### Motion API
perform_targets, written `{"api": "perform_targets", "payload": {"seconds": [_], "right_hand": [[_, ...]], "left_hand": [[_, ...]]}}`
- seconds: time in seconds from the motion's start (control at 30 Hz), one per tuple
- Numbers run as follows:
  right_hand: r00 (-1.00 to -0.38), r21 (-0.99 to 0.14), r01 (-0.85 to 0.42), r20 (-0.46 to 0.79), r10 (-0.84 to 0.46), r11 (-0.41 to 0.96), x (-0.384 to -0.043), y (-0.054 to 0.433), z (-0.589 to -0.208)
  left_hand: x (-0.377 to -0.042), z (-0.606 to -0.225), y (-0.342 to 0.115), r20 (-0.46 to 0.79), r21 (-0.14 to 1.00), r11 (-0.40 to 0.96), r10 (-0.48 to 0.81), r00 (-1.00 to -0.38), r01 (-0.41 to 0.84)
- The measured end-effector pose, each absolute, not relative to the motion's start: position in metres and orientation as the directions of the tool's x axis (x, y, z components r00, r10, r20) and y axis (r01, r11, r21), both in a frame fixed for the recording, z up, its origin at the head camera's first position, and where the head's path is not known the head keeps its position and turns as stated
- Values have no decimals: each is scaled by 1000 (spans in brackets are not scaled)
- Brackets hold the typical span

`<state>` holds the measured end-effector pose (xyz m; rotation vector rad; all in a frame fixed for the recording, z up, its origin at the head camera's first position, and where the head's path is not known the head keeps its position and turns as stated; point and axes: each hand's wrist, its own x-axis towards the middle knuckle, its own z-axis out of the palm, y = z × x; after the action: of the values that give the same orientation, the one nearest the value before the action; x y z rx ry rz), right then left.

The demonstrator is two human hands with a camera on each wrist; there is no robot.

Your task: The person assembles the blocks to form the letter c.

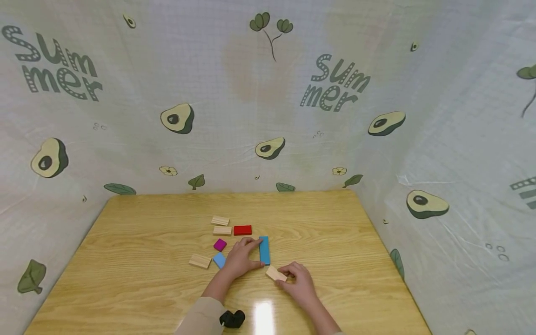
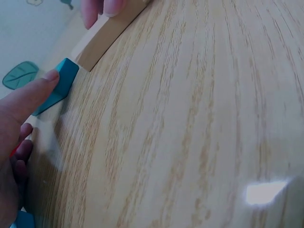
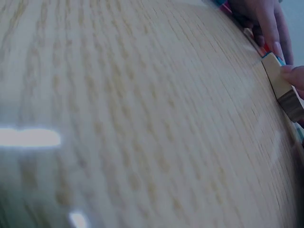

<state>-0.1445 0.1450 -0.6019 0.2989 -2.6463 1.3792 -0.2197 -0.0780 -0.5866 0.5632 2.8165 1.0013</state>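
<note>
A long blue block [image 1: 264, 251] lies on the table, spanned end to end by my left hand [image 1: 240, 260]. The thumb presses its near end, as the left wrist view also shows, and a fingertip meets the far end. My right hand [image 1: 299, 281] pinches a plain wooden block [image 1: 276, 273] between thumb and fingers. That wooden block [image 2: 102, 42] sits close to the near end of the blue block [image 2: 66, 78] in the left wrist view. In the right wrist view the wooden block [image 3: 278, 76] overlaps most of the blue one.
Left of the hands lie a red block [image 1: 243, 230], a magenta square block [image 1: 219, 244], a light blue block [image 1: 219, 260] partly behind the left wrist, and wooden blocks, one [image 1: 200, 261] farthest left. A printed cloth [image 1: 234, 83] encloses the table [image 1: 142, 242] behind and at both sides.
</note>
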Motion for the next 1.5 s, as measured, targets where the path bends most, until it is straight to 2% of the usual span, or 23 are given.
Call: {"api": "perform_targets", "payload": {"seconds": [0.1, 0.4, 0.87, 1.5], "right_hand": [[-962, -768, -262, 257, -94, 585, -145, 142, -602], [-972, -746, -210, 228, -54, 632, -144, 137, -603], [-950, -707, -261, 309, -45, 658, -144, 135, -607], [-972, -743, -214, 223, -67, 634, -144, 138, -602]], "left_hand": [[-220, -587, -78, 34, 620, 719, 375, -927, 313], [-221, -586, -77, 31, 620, 719, 377, -926, 314], [-221, -587, -77, 29, 615, 722, 380, -924, 316], [-222, -586, -78, 20, 622, 717, 387, -922, 314]]}}
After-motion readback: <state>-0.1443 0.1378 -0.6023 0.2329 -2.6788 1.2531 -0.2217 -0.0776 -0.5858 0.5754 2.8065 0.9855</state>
